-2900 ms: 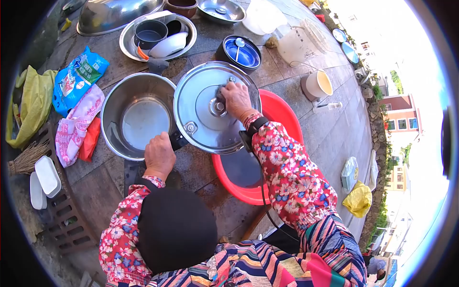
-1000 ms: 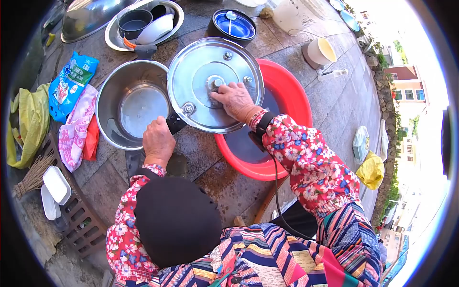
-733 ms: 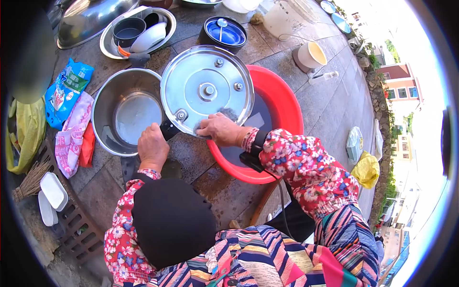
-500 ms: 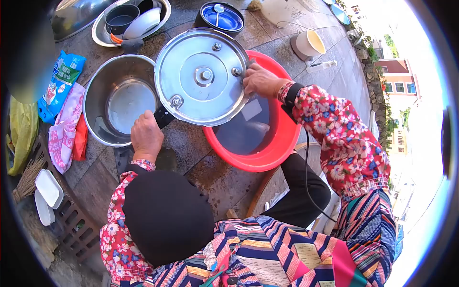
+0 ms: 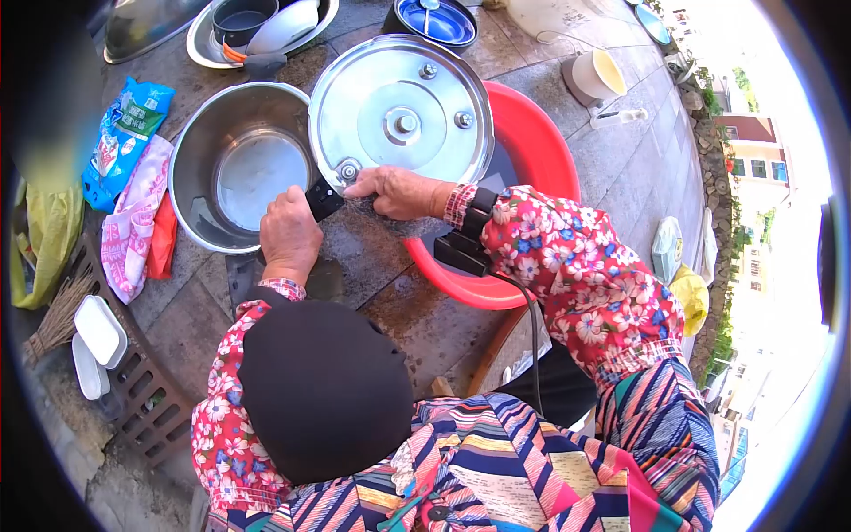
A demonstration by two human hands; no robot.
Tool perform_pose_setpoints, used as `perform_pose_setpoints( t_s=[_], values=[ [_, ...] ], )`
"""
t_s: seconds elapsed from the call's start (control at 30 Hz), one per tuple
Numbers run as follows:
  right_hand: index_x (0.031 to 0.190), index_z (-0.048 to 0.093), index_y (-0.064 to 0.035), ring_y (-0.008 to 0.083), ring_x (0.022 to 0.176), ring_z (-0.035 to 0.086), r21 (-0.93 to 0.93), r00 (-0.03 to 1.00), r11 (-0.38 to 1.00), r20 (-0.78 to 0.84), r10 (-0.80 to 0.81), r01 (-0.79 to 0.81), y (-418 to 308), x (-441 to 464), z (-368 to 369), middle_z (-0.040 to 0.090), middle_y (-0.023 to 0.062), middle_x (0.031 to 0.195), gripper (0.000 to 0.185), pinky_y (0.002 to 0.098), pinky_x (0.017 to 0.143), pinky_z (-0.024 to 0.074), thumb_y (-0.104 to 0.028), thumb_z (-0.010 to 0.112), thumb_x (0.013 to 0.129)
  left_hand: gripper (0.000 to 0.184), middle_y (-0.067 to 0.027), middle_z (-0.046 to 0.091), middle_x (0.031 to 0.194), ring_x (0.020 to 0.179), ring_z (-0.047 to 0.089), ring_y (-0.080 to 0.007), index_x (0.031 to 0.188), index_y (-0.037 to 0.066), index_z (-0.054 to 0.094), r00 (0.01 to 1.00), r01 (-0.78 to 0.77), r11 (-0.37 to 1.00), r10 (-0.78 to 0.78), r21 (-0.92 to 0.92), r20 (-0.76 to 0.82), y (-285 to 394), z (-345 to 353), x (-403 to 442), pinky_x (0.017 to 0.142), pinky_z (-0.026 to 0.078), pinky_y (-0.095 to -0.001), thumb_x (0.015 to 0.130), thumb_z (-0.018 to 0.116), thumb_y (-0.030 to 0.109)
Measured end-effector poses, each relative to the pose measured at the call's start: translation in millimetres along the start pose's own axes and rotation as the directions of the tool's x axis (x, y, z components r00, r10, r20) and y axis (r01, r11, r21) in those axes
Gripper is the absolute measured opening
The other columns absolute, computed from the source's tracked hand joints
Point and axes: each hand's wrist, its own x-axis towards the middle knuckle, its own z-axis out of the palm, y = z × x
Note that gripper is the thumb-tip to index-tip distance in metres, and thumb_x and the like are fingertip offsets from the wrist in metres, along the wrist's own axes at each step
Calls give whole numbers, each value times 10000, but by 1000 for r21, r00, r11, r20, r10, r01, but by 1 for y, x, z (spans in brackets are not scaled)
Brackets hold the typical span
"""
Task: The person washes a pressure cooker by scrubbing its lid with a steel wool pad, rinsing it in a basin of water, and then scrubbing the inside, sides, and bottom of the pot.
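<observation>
My left hand (image 5: 291, 232) is closed around the black handle (image 5: 323, 199) of a shiny pressure cooker lid (image 5: 399, 93), held tilted with its inner side facing me. My right hand (image 5: 399, 191) presses at the lid's lower rim, close to the handle and a small valve fitting. Its fingers are closed, and what they may hold is hidden. Left of the lid, the open steel pressure cooker pot (image 5: 191, 168) stands on the paving. A red basin (image 5: 536, 151) with greyish water sits behind the lid, to the right, partly covered by my right forearm.
A metal bowl (image 5: 199, 44) with pans lies at the back left, beside a blue-lined pot (image 5: 443, 25). On the left are a blue packet (image 5: 128, 137), a pink cloth (image 5: 133, 222) and white trays (image 5: 102, 331). A beige container (image 5: 594, 78) stands at the right.
My right hand has moved from the lid's right rim down and left to the rim near the handle. The left hand keeps its hold on the handle. The view has shifted slightly.
</observation>
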Motion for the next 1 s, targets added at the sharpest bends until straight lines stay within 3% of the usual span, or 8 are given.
perform_pose_setpoints(
  t_s=[0.13,0.2,0.3,0.43,0.57,0.7,0.83,1.0],
  values=[
    [1094,655,-150,334,955,597,-264,951,961,265,159,-87,9,-27,-18,622,150,977,418,428,825,460,-12,500,731,143,-142,577,783,760,607,-321,850,38,478,1000,-18,999,19,27,-11,0,0,1,659,500,-414,734,562,34],
    [1034,675,-230,276,954,592,-580,899,815,351,261,-10,10,-63,-44,615,49,954,313,432,809,435,-92,539,788,143,-140,574,777,755,604,-317,846,39,475,998,-39,999,40,23,-50,-2,3,-1,657,498,-409,733,562,33],
    [943,683,-305,217,955,561,-830,944,556,215,252,41,19,-97,-80,592,-32,927,218,405,815,387,-175,573,806,152,-136,571,781,759,598,-313,848,41,472,999,-28,999,28,20,-46,-2,3,-1,657,495,-410,728,564,31],
    [899,646,-180,199,955,510,-979,902,197,45,430,-45,32,-91,-125,548,0,904,135,386,812,359,-175,563,793,168,-129,570,792,767,596,-313,874,35,482,998,-30,999,31,10,-49,-2,3,-2,659,492,-414,727,564,24],
    [964,624,-137,217,938,536,-953,962,153,-245,123,-262,30,-52,-147,569,44,939,182,422,836,357,-181,554,802,171,-131,571,798,770,591,-323,887,32,492,999,-24,1000,24,-7,-47,-2,3,-2,659,488,-420,731,561,23],
    [1027,646,-127,229,986,551,-883,858,84,-422,291,-463,54,-22,-138,597,74,982,232,445,824,360,-182,534,831,157,-138,570,794,765,590,-332,878,31,492,999,-22,1000,21,-16,-43,-1,0,-3,664,487,-428,736,558,28],
    [980,679,-125,241,951,595,-904,769,197,-190,610,-380,43,-48,-116,627,81,991,206,441,785,380,-183,555,825,143,-144,571,788,756,591,-333,867,32,488,1000,-5,999,5,-38,-7,-2,-1,-2,667,486,-432,740,553,28],
    [974,673,-114,243,907,618,-893,818,283,-142,558,-349,37,-75,-109,635,69,970,202,436,763,393,-182,581,807,137,-147,575,790,764,595,-331,862,33,489,1000,3,998,-2,-56,22,-2,-1,-1,671,489,-429,742,557,30]
  ],
)
